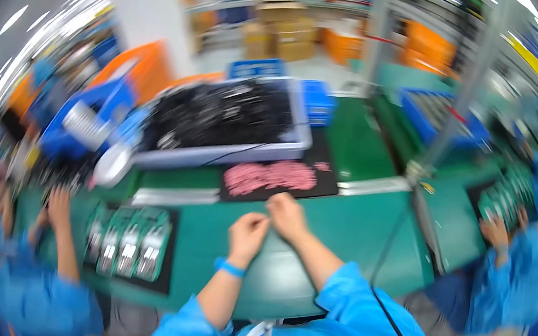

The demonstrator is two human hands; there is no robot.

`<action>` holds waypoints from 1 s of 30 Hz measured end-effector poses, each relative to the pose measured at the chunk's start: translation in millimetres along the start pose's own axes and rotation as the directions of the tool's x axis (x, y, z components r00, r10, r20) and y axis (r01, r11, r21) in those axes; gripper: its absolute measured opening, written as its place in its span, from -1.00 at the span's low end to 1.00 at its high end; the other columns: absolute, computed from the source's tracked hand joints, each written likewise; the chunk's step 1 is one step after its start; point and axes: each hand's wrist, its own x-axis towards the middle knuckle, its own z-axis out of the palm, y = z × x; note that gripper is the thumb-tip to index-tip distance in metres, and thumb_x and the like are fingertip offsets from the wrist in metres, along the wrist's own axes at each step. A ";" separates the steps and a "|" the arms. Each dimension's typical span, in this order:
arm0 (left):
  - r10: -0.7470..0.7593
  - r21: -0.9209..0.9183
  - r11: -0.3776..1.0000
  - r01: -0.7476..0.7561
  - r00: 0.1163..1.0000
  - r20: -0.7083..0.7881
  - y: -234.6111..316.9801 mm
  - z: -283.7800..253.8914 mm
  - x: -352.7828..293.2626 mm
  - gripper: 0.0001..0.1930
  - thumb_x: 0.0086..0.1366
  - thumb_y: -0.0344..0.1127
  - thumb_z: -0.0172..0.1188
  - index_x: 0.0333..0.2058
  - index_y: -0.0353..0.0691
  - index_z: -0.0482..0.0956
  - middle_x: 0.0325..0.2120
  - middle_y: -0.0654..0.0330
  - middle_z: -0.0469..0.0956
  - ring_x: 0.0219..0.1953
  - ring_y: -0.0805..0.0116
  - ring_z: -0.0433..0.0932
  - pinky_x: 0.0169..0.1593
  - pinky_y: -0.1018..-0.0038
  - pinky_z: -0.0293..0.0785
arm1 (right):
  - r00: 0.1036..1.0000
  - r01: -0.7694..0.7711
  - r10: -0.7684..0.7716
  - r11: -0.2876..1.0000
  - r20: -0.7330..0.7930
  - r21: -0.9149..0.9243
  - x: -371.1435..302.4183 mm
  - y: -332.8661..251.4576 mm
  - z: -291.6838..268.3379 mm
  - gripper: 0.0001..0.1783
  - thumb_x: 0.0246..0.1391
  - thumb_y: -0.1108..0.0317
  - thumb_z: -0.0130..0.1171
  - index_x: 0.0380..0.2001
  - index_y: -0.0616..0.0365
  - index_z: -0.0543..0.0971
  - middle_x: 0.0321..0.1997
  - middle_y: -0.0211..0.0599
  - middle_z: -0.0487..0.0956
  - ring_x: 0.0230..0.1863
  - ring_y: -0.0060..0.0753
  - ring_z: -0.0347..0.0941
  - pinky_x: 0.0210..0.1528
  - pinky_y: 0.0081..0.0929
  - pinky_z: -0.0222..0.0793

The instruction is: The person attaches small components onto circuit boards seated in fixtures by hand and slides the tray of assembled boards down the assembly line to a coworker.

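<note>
Close together over the green bench [343, 230], my left hand [247, 238] and my right hand [288, 218] have their fingers drawn in and pinched. Whatever they hold, if anything, is too small and blurred to name. A blue band [230, 268] circles my left wrist. Just beyond my fingers, many small pink pieces [270, 177] lie spread on a black mat [325, 186]. Behind them stands a pale grey bin [300, 121] heaped with black parts [221, 113], with a thin dark strand hanging over its front wall.
Several green circuit boards [151, 248] lie on a dark mat to the left, by a co-worker's hands [59, 206]. Another co-worker's hand [495, 232] is over boards at right. A metal post [449, 135] rises from the bench. A black cable [397, 330] crosses my right sleeve.
</note>
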 end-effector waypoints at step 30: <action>-0.518 -0.026 0.832 0.554 0.758 -0.397 -138.0 -458.5 -25.5 -0.77 -0.08 -0.34 0.40 -0.44 -0.37 0.67 -0.48 0.13 0.63 -0.47 0.35 0.56 -0.35 0.39 0.47 | 0.985 -0.030 0.011 0.994 0.174 0.102 -4.3 2.3 -3.8 -0.93 0.20 0.46 0.03 -0.38 0.21 0.43 -0.40 -0.37 0.50 -0.39 -0.58 0.41 -0.29 -0.61 0.37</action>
